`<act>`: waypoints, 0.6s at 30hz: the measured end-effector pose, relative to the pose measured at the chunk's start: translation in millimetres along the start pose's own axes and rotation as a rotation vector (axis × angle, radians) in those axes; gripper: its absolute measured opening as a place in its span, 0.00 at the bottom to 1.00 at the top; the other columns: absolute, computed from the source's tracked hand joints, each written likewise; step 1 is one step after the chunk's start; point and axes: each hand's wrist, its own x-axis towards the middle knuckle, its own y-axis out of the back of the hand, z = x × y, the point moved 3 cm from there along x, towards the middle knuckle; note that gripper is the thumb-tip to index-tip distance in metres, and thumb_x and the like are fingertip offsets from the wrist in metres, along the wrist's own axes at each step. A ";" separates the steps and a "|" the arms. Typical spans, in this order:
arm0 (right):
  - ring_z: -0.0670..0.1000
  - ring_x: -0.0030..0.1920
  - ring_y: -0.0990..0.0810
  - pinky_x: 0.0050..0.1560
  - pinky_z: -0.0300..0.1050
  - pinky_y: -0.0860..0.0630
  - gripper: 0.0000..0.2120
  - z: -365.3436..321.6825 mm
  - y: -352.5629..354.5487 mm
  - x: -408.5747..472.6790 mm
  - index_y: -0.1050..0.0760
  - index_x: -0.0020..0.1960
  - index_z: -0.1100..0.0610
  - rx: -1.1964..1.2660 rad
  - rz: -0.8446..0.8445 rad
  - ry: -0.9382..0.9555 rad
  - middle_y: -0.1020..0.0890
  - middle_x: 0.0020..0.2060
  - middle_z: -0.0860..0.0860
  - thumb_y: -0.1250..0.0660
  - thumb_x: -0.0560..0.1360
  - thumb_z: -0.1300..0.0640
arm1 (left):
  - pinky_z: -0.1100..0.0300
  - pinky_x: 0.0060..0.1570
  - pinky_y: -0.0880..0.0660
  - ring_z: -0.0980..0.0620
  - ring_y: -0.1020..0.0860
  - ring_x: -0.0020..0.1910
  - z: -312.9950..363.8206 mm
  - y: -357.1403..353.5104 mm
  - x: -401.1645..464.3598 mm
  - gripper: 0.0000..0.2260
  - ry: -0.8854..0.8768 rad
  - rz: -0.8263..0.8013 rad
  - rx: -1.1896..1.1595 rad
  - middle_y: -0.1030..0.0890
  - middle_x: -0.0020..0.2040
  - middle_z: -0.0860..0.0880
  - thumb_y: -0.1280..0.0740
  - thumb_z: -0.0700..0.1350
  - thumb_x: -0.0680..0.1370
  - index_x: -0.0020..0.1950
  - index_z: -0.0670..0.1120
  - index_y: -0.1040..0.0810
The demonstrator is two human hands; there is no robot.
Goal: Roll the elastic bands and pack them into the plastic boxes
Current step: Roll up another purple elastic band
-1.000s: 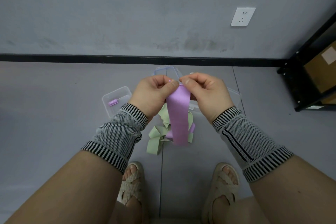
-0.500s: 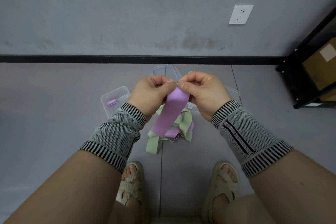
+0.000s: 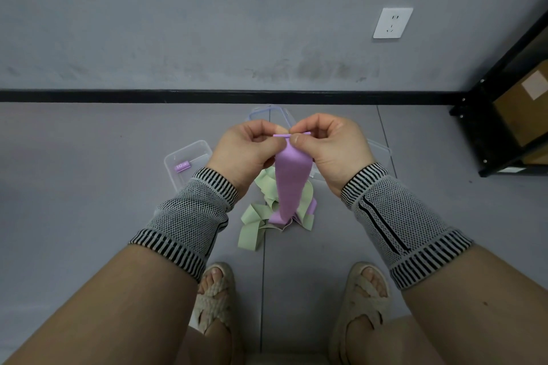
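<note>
A purple elastic band [image 3: 291, 184] hangs from between my hands, its lower end reaching a heap of pale green bands [image 3: 258, 221] on the floor. My left hand [image 3: 247, 151] and my right hand [image 3: 329, 148] both pinch its top edge, which is folded into a thin roll. A clear plastic box [image 3: 199, 149] on the floor to the left holds one rolled purple band [image 3: 181, 166]. More clear boxes [image 3: 381, 149] lie partly hidden behind my hands.
A black metal shelf [image 3: 486, 139] with a cardboard box [image 3: 522, 109] stands at the right. The grey wall with a black skirting strip [image 3: 207, 96] runs across just behind the boxes. My sandalled feet [image 3: 215, 296] rest below the heap.
The top edge of the purple band is now turned into a thin roll between my fingertips. The hanging part swung left, then back to hang straight down.
</note>
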 end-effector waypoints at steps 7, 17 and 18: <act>0.53 0.36 0.23 0.44 0.53 0.22 0.11 -0.1 -1.1 0.1 0.22 0.35 0.53 -0.010 -0.008 0.028 0.20 0.33 0.55 0.29 0.69 0.68 | 0.55 0.42 0.26 0.46 0.24 0.38 -0.8 1.1 1.1 0.05 -0.028 0.017 0.024 0.20 0.35 0.43 0.31 0.34 0.73 0.39 0.43 0.21; 0.55 0.40 0.17 0.46 0.56 0.18 0.05 0.2 3.2 -3.4 0.21 0.40 0.55 0.014 -0.047 0.001 0.16 0.38 0.58 0.30 0.73 0.62 | 0.57 0.43 0.24 0.49 0.23 0.39 -0.1 4.1 3.4 0.07 -0.097 0.016 0.025 0.21 0.36 0.44 0.32 0.32 0.73 0.39 0.43 0.22; 0.55 0.40 0.17 0.46 0.57 0.18 0.05 -0.1 3.4 -3.6 0.21 0.40 0.55 0.008 -0.037 0.007 0.16 0.38 0.58 0.30 0.73 0.62 | 0.57 0.43 0.25 0.49 0.23 0.38 0.1 3.6 3.2 0.07 -0.100 0.014 0.028 0.21 0.36 0.45 0.32 0.32 0.73 0.39 0.43 0.22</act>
